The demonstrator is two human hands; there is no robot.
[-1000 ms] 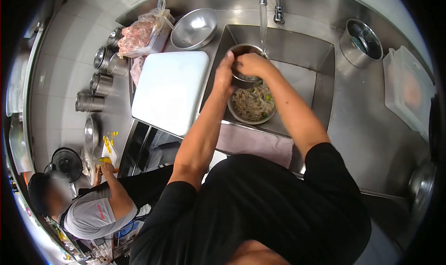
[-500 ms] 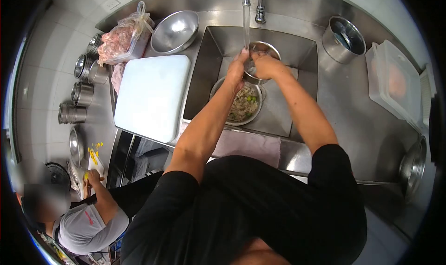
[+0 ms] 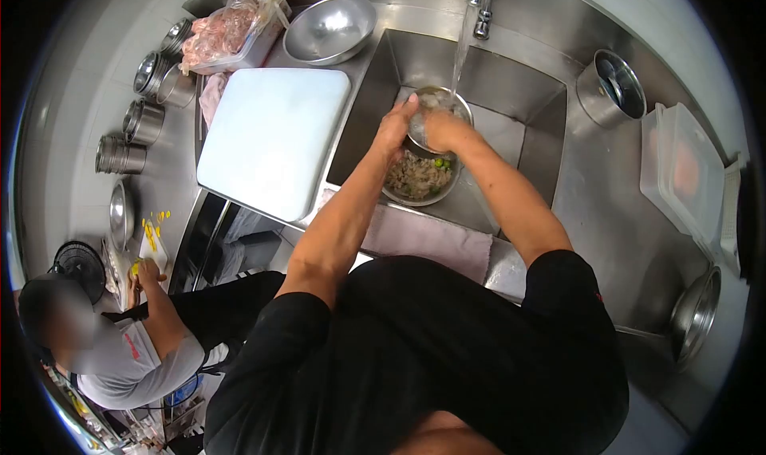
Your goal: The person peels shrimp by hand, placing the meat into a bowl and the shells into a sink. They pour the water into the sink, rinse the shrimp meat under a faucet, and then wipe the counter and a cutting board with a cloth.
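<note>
Inside the steel sink (image 3: 511, 78), a small round metal pot (image 3: 467, 108) sits under the faucet (image 3: 483, 20), whose stream of water (image 3: 460, 60) falls into it. My left hand (image 3: 395, 126) grips the pot's left side, thumb at the rim. My right hand (image 3: 445, 131) reaches down into the pot, which holds water and pale, translucent pieces; its fingers are hidden there. Just nearer to me, partly under the pot, lies a metal bowl (image 3: 421, 203) of chopped greyish food with green bits.
Left of the sink is a white cutting board (image 3: 275, 140), with a steel bowl (image 3: 329, 32) and bagged raw meat (image 3: 227, 36) behind. A steel container (image 3: 610, 88) and plastic tubs (image 3: 682, 168) stand right. A co-worker (image 3: 144, 351) handles yellow food at far left.
The view has shifted, so the sink appears further right. Both hands and the pot have come slightly towards me. My right hand is deeper in the pot.
</note>
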